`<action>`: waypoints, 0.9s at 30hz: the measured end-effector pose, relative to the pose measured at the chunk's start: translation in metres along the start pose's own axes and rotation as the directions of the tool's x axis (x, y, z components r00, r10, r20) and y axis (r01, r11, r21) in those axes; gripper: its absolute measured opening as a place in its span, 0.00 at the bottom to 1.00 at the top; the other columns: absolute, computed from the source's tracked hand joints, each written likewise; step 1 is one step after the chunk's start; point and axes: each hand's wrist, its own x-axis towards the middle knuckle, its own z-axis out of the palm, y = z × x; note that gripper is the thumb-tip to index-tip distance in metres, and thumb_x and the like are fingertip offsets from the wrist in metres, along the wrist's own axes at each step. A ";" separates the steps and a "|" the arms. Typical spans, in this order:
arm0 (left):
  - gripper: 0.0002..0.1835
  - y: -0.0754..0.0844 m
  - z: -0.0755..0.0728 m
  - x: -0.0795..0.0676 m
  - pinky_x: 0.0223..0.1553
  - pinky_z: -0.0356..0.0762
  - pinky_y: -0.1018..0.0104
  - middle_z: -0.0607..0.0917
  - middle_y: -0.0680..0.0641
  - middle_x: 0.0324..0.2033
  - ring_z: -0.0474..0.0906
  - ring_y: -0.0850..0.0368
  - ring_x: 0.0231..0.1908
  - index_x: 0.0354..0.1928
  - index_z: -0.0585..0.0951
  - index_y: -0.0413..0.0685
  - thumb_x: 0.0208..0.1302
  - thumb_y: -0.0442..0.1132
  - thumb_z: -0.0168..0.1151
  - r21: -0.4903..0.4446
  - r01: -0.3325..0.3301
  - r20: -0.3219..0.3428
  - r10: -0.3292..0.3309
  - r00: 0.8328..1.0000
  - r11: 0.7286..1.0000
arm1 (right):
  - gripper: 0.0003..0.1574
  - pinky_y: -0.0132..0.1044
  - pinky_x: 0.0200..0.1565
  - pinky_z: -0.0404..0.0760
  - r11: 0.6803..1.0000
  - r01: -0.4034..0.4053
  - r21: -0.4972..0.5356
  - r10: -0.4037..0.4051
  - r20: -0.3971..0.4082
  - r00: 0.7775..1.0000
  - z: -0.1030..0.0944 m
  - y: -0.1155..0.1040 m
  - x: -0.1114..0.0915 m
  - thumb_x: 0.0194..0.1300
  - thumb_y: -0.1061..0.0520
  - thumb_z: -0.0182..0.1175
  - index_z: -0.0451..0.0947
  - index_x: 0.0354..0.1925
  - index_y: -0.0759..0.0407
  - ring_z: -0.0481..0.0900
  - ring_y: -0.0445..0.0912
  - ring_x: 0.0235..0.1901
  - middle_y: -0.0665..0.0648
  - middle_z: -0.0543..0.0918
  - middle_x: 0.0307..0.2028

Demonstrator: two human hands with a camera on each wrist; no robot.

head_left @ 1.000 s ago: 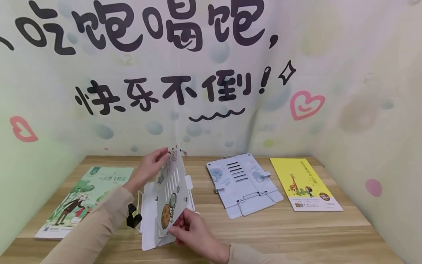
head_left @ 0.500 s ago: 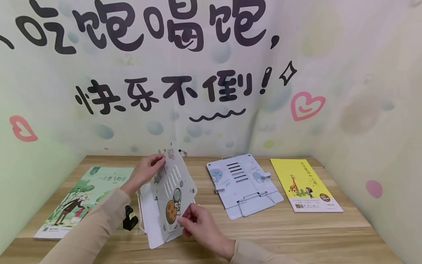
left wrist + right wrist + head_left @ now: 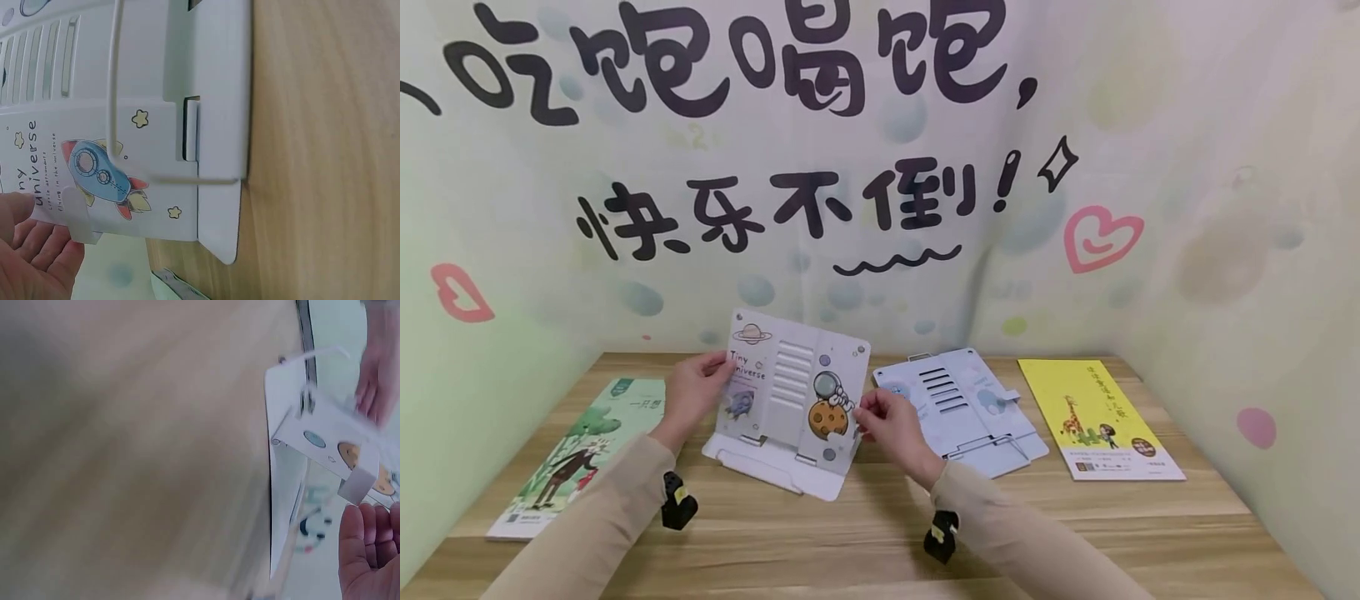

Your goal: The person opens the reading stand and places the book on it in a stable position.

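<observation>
A white book stand (image 3: 793, 383) with an astronaut, a planet and "Tiny Universe" printed on it faces me, its back panel raised and tilted above its base plate. My left hand (image 3: 694, 387) pinches the panel's left edge; in the left wrist view the thumb of that left hand (image 3: 37, 256) lies on the front with the fingers behind. My right hand (image 3: 895, 425) pinches the right edge near the astronaut. In the blurred right wrist view, the fingers of the right hand (image 3: 369, 550) are curled by a small page clip (image 3: 362, 475). A wire page holder (image 3: 114, 81) crosses the stand's front.
A second, pale blue book stand (image 3: 970, 408) lies leaning back just right of my right hand. Further right is a yellow book (image 3: 1086, 417). A green picture book (image 3: 587, 442) lies at left, partly under my left sleeve. A printed cloth wall (image 3: 880, 292) stands behind the wooden table (image 3: 820, 550).
Both hands have turned the white book stand from nearly edge-on to facing me. My right hand has moved up and to the right; the left has shifted left.
</observation>
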 end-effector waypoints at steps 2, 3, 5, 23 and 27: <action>0.22 -0.003 -0.002 -0.002 0.53 0.75 0.53 0.78 0.34 0.53 0.76 0.42 0.53 0.58 0.73 0.34 0.69 0.43 0.53 -0.002 0.010 -0.039 -0.010 0.999 1.000 | 0.04 0.45 0.31 0.84 1.000 -0.015 -0.020 0.015 -0.018 1.000 -0.001 0.000 0.011 0.61 0.67 0.59 0.74 0.32 0.70 0.81 0.52 0.28 0.66 0.80 0.27; 0.22 -0.004 -0.002 -0.002 0.53 0.75 0.53 0.79 0.34 0.52 0.77 0.42 0.53 0.57 0.74 0.34 0.69 0.42 0.53 -0.006 0.008 -0.057 -0.009 0.998 1.000 | 0.04 0.44 0.31 0.84 0.999 -0.025 -0.028 0.025 -0.026 0.999 0.000 0.000 0.016 0.61 0.67 0.59 0.74 0.32 0.70 0.81 0.49 0.28 0.64 0.80 0.27; 0.22 -0.005 -0.003 -0.004 0.53 0.75 0.53 0.79 0.34 0.52 0.77 0.42 0.53 0.57 0.74 0.33 0.68 0.42 0.54 -0.010 0.008 -0.082 -0.008 0.997 1.000 | 0.03 0.41 0.32 0.84 0.998 -0.046 -0.053 0.044 -0.041 0.998 0.000 -0.001 0.025 0.62 0.67 0.59 0.75 0.32 0.69 0.80 0.46 0.27 0.63 0.80 0.27; 0.22 -0.012 -0.006 -0.006 0.53 0.75 0.53 0.79 0.35 0.54 0.76 0.43 0.54 0.58 0.74 0.35 0.70 0.44 0.51 -0.033 0.070 -0.114 -0.073 0.991 0.997 | 0.04 0.35 0.32 0.83 0.982 -0.120 -0.148 0.106 -0.100 0.989 0.003 -0.001 0.065 0.63 0.63 0.59 0.79 0.36 0.64 0.80 0.47 0.31 0.59 0.81 0.31; 0.22 -0.013 -0.007 -0.006 0.54 0.75 0.53 0.78 0.34 0.54 0.76 0.43 0.54 0.58 0.74 0.35 0.70 0.44 0.51 -0.034 0.077 -0.119 -0.081 0.990 0.996 | 0.03 0.34 0.32 0.83 0.980 -0.130 -0.150 0.114 -0.107 0.988 0.006 0.000 0.068 0.63 0.63 0.59 0.79 0.36 0.63 0.78 0.45 0.30 0.58 0.80 0.30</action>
